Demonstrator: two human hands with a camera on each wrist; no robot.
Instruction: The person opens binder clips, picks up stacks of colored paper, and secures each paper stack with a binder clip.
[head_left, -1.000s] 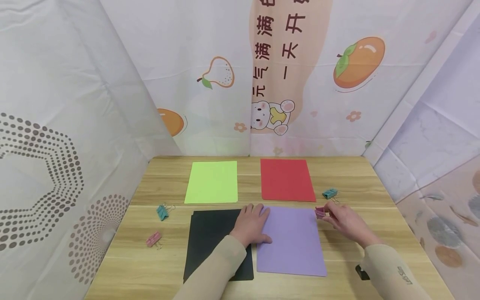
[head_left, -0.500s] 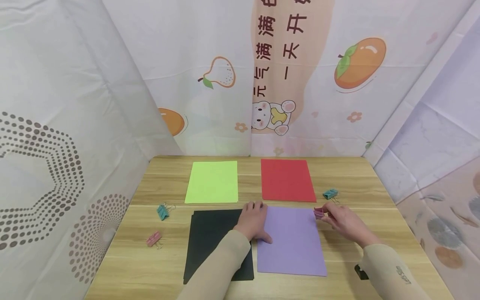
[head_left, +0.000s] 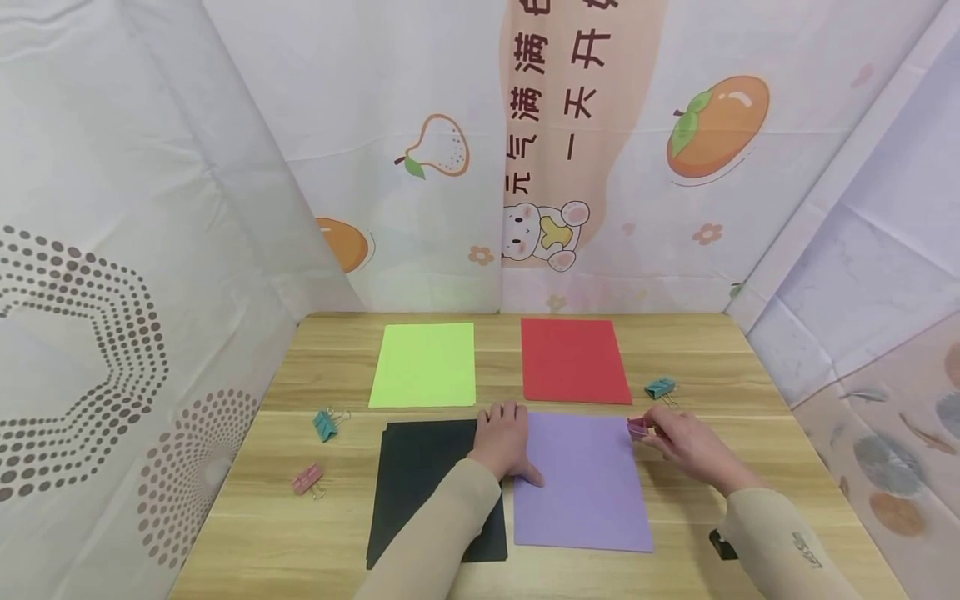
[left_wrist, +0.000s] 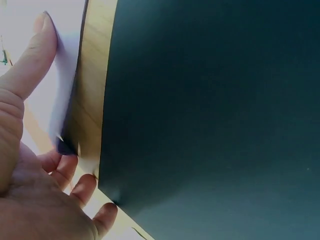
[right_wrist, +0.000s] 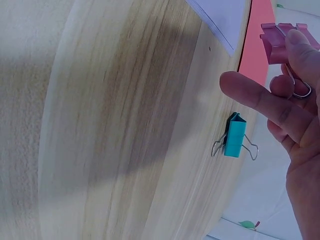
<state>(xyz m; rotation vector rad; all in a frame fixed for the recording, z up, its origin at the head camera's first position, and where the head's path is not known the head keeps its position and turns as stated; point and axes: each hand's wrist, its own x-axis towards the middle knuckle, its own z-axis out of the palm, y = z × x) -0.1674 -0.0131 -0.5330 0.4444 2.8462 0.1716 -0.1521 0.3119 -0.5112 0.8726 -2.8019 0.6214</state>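
Note:
My left hand (head_left: 501, 442) lies over the gap between the black sheets (head_left: 427, 475) and the purple paper stack (head_left: 585, 492). Its thumb extends over the purple stack, and the other fingertips are at the far edges of both stacks. With my right hand (head_left: 690, 446) I pinch a pink binder clip (right_wrist: 274, 45) by the thumb and fingers, just at the purple stack's far right corner. One wire handle of the clip shows below the thumb in the right wrist view. A teal binder clip (right_wrist: 235, 137) lies on the table close to that hand.
Yellow-green paper (head_left: 425, 365) and red paper (head_left: 575, 360) lie farther back on the wooden table (head_left: 255, 533). A second teal clip (head_left: 325, 425) and a pink clip (head_left: 307, 478) are at left. A black clip (head_left: 723, 546) is partly under the right sleeve. Patterned curtains surround the table.
My left hand has drawn its fingers closer together and shifted slightly toward the black sheets. The pink binder clip in my right hand has moved slightly left over the purple corner.

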